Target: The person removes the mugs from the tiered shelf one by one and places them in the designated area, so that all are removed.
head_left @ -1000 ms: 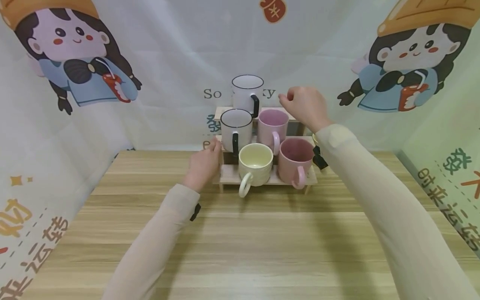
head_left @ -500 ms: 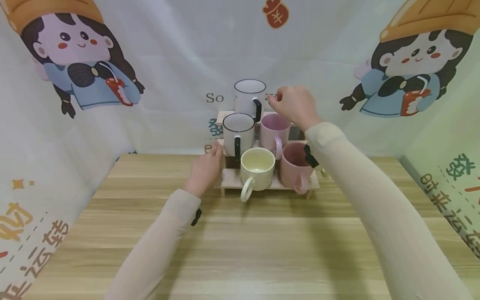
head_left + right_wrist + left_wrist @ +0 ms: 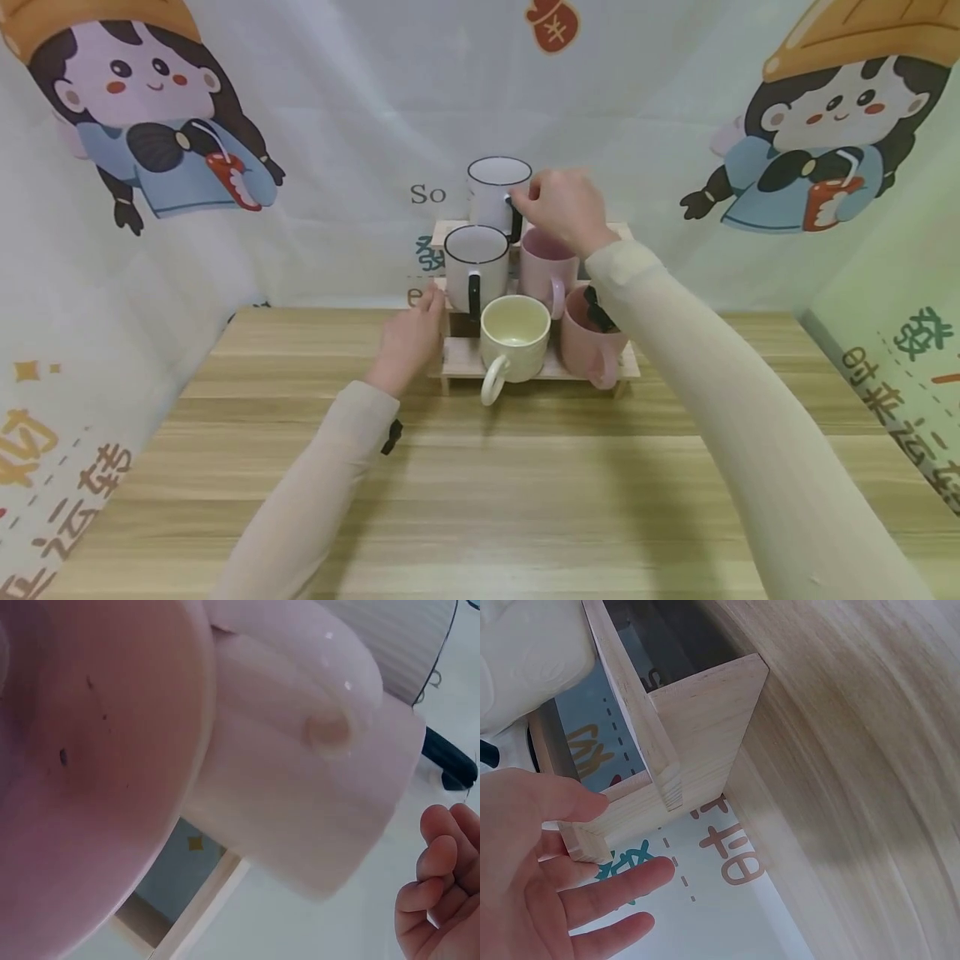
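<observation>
My left hand (image 3: pixel 408 342) grips the left end of the wooden rack (image 3: pixel 697 727); in the left wrist view the thumb and forefinger pinch a shelf end while other fingers stick out. My right hand (image 3: pixel 566 208), fingers curled, is at the black handle of the white mug (image 3: pixel 491 196) on the top shelf. In the right wrist view a small gap shows between the fingertips and that black handle (image 3: pixel 450 759). A second black-rimmed white mug (image 3: pixel 487 271) and a lilac mug (image 3: pixel 538 271) stand on the middle shelf. Below are a pale yellow mug (image 3: pixel 513 342) and a pink mug (image 3: pixel 581 354).
The rack stands at the back of the wood-grain table (image 3: pixel 480 492). A printed cloth (image 3: pixel 337 167) hangs close behind it and along both sides. The right forearm passes over the pink mug's right side.
My right hand has moved left, from right of the top white mug to its black handle. The left hand stays at the rack's end. The mugs keep their places.
</observation>
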Action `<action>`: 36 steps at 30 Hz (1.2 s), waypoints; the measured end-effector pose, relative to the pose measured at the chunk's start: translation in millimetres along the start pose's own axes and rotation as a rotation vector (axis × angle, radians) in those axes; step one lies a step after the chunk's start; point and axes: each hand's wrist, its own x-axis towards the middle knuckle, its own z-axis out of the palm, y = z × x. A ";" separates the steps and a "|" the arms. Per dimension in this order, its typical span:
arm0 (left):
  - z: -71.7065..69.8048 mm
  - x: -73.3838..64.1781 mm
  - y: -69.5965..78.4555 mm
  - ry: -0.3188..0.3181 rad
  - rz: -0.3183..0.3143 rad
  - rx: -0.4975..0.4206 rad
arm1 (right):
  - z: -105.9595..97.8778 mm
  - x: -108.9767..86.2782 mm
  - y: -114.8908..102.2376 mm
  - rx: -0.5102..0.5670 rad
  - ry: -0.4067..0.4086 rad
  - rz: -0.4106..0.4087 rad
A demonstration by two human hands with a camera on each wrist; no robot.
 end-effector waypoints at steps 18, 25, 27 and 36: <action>1.1 0.7 0.5 -0.001 -0.004 -0.014 | 16.7 12.3 -16.1 0.023 -0.078 0.089; -3.0 0.3 -0.3 -0.041 -0.027 0.005 | 19.5 14.9 -22.9 0.034 -0.099 0.090; -4.2 0.1 -0.9 -0.049 -0.031 0.003 | 20.7 15.1 -24.8 0.047 -0.100 0.101; -5.8 -0.6 2.4 -0.088 -0.050 -0.002 | 27.9 8.5 -22.5 0.089 -0.064 0.082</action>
